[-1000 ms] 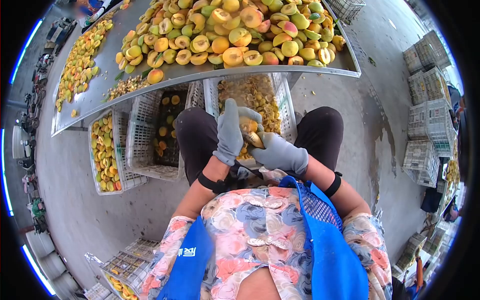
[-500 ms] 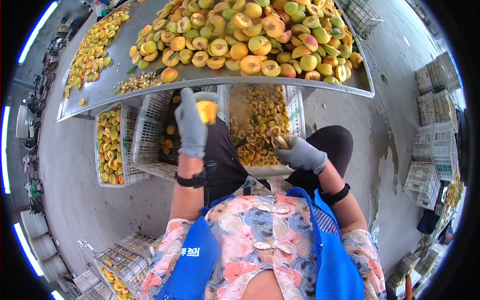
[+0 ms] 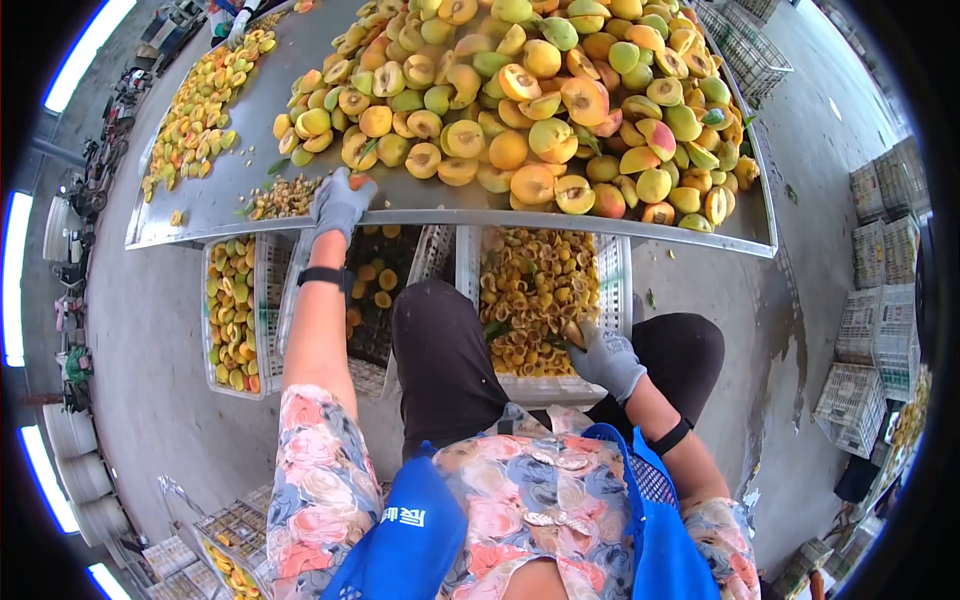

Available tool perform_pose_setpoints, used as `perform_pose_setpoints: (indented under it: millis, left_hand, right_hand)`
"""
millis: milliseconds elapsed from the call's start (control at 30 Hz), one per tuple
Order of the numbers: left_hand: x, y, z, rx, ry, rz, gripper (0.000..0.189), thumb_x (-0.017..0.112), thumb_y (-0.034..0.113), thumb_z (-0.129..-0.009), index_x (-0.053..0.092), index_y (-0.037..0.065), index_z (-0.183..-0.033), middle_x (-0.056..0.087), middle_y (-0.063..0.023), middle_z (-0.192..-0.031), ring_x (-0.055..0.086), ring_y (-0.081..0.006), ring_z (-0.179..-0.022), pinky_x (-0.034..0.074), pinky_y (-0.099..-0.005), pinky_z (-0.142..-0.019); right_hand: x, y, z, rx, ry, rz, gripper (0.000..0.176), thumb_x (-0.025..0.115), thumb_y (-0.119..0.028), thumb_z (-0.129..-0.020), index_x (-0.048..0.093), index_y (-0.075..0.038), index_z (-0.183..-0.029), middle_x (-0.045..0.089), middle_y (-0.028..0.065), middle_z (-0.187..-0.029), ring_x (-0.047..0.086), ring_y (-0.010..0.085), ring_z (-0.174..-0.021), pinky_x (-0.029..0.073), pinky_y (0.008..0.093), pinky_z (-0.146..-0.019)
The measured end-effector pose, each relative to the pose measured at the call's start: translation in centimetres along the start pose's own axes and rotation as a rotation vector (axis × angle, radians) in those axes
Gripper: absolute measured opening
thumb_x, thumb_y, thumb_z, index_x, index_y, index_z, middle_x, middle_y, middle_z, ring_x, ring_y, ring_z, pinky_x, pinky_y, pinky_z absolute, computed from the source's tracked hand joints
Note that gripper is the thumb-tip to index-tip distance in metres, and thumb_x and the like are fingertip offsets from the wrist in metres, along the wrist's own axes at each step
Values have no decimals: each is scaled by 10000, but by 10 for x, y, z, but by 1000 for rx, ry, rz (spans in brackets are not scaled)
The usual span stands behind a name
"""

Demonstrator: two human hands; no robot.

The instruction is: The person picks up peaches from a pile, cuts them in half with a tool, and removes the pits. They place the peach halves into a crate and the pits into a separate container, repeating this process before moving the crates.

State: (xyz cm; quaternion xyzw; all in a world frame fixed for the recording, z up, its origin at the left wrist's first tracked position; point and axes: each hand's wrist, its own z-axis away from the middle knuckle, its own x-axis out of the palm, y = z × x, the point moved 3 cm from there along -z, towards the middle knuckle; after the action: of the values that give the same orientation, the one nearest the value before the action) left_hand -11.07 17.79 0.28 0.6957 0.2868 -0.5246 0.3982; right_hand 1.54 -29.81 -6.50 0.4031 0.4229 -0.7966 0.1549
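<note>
My left hand, in a grey glove, reaches over the near rim of the metal table. Its fingers curl against an orange-red peach that is mostly hidden by them. A small heap of pits lies just left of it. My right hand, also gloved, is closed in front of the right knee, above the crate of hollowed fruit pieces. A short tan, wooden-looking piece sticks out of its fingers; the rest is hidden. Many halved peaches are piled on the table.
A crate of fruit halves and a dark-bottomed crate stand under the table's left side. Another person's gloved hand is at the far left corner. Stacked crates line the right side.
My left hand has moved forward and left from above the crates to the peach on the table; the yellow fruit piece beside it is gone. The right hand stays low, still closed.
</note>
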Motion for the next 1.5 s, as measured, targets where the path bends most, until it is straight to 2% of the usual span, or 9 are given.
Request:
perform_pose_setpoints:
  millis: [133, 233, 467, 533, 667, 867, 967, 1267, 1500]
  left_hand:
    - [21, -4, -22, -110, -177, 21, 549, 800, 428, -692, 650, 68, -1079, 688, -206, -1114, 648, -372, -1046, 502, -430, -927]
    - [15, -3, -11, -59, 69, 32, 473, 783, 341, -757, 645, 51, -1104, 698, -166, -1103, 656, -334, -1045, 517, -408, -902]
    - [-48, 73, 119, -94, -439, 2195, 453, 601, 199, -960, 512, -62, -1319, 601, -190, -1259, 610, -270, -1126, 460, -435, -1065]
    - [-67, 108, 158, -241, -606, 2333, 431, 564, 272, -987, 564, -67, -1254, 626, -195, -1210, 606, -286, -1131, 432, -473, -1091]
    - [-51, 140, 208, -548, -678, 2340, 363, 535, 355, -1002, 663, 25, -1083, 689, -141, -1060, 630, -313, -1079, 498, -477, -992]
    - [-42, 173, 261, -338, -614, 2124, 315, 546, 274, -998, 622, 11, -1154, 653, -144, -1124, 625, -311, -1087, 507, -444, -976]
    - [-44, 178, 273, 122, -375, 1610, 371, 454, 246, -1035, 591, -42, -1224, 644, -160, -1190, 609, -314, -1155, 500, -427, -1011]
    - [-41, 189, 297, 409, -170, 1232, 360, 344, 157, -1063, 585, -56, -1225, 664, -164, -1168, 634, -237, -1108, 502, -353, -1003]
    - [-44, 201, 311, 121, -334, 1676, 364, 341, 202, -1064, 603, -26, -1170, 665, -152, -1143, 627, -221, -1077, 495, -341, -985]
  right_hand:
    - [11, 17, -10, 4, 45, -98, 321, 623, -353, -918, 602, -55, -1034, 675, 273, -853, 662, 460, -836, 509, 545, -735]
    - [5, 8, -13, 26, -1, -125, 282, 645, -314, -906, 610, -49, -998, 673, 274, -849, 658, 465, -832, 503, 540, -728]
    - [-15, -29, -1, 78, 180, -441, 234, 644, -269, -905, 610, -39, -928, 654, 248, -770, 659, 432, -747, 495, 484, -647]
    - [-26, -60, 6, -7, 253, -608, 227, 649, -261, -905, 604, -38, -919, 646, 234, -745, 657, 419, -710, 491, 472, -623]
    - [-60, -119, 31, -116, 262, -571, 242, 678, -248, -899, 601, -23, -939, 649, 238, -751, 663, 418, -727, 491, 481, -615]
    - [-66, -129, 61, -239, 287, -439, 278, 690, -213, -886, 571, -10, -1033, 656, 257, -787, 653, 445, -771, 495, 506, -644]
    - [-59, -118, 69, -230, 293, -375, 253, 671, -190, -898, 571, -17, -1051, 653, 262, -795, 652, 452, -768, 497, 497, -640]
    - [-44, -102, 82, -159, 307, -369, 250, 650, -188, -888, 522, -18, -1018, 643, 265, -783, 639, 462, -774, 479, 533, -656]
    - [-15, -93, 76, -178, 234, -624, 244, 643, -181, -876, 568, 3, -1018, 659, 266, -830, 661, 445, -816, 498, 500, -680]
